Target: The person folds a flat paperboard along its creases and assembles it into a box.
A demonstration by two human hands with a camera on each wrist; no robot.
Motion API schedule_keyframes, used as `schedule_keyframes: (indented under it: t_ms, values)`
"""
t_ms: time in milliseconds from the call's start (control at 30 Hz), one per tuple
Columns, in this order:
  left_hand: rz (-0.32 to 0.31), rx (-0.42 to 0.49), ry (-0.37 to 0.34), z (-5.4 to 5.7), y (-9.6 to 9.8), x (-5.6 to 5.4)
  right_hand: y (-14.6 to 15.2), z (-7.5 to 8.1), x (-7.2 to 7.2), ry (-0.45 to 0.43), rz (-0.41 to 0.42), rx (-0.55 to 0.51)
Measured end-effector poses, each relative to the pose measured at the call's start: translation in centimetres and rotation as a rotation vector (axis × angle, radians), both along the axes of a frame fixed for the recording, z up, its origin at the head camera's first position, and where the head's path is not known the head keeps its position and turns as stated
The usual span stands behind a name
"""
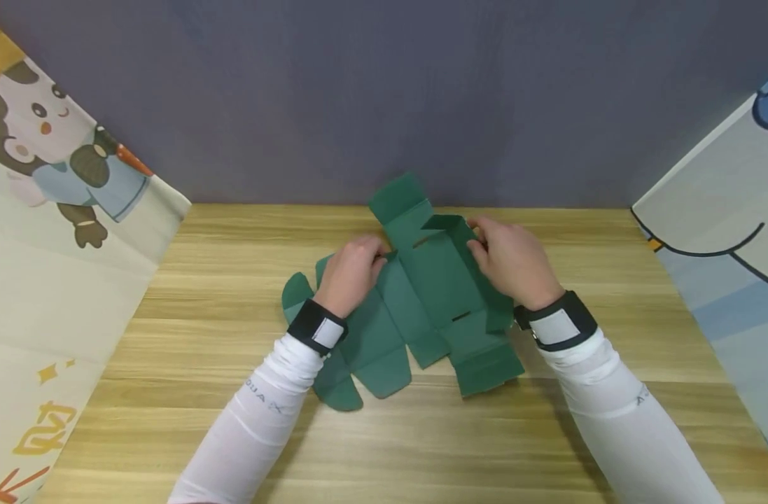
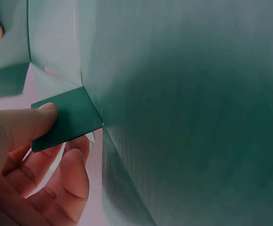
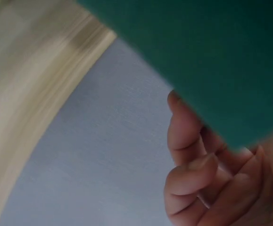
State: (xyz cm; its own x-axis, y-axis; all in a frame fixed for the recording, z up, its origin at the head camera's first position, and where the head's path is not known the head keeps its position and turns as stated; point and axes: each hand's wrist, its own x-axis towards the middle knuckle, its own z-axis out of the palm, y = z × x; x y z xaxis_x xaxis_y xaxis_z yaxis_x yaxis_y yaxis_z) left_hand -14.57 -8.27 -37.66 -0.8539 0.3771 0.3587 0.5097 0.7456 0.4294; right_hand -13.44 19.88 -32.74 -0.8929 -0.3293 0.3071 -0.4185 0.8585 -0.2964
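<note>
Tabletop (image 1: 201, 294), green carton (image 1: 443, 276), left fingers (image 2: 76, 176) pinching flap (image 2: 72, 115), clearest at wrist, right fingers (image 3: 190, 181) gripping panel (image 3: 197, 56)

A green cardboard box (image 1: 437, 276) lies unfolded, slanted, close to the middle of the table's (image 1: 434, 448) far edge. Its wall (image 1: 480, 276) towards the right edge is folded up; rounded flaps (image 1: 338, 393) spread leftward; 2 narrow slots (image 1: 461, 316) cut its base (image 1: 443, 269).

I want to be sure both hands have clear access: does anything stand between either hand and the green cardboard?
Nothing visible does. The left hand pinches a small flap of the green cardboard, and the right hand holds its raised side panel; no separate object shows between them and it.
</note>
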Motion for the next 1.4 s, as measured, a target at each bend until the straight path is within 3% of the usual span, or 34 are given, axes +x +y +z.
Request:
schedule_keyframes:
  t_ms: [200,500,733,1000,1233,1400]
  values:
    - [0.049,0.014,-0.050,-1.2,0.3,0.4,-1.5,0.0,-1.4,0.084,0.041,0.169]
    - [0.044,0.132,-0.239,-1.7,0.7,1.1,-3.6,-0.5,-2.3,0.241,0.089,0.301]
    - [0.026,0.169,-0.369,-1.8,1.2,2.1,-4.6,-1.5,-2.2,0.380,0.128,0.373]
    - [0.007,0.265,-0.485,-2.1,1.4,3.0,-5.0,-2.4,-1.2,0.450,0.170,0.412]
    - [0.050,0.353,-0.491,-2.3,1.2,3.4,-5.3,-2.7,-0.4,0.472,0.182,0.427]
    - [0.033,0.337,-0.477,-2.4,1.2,3.5,-5.4,-2.9,0.1,0.484,0.182,0.430]
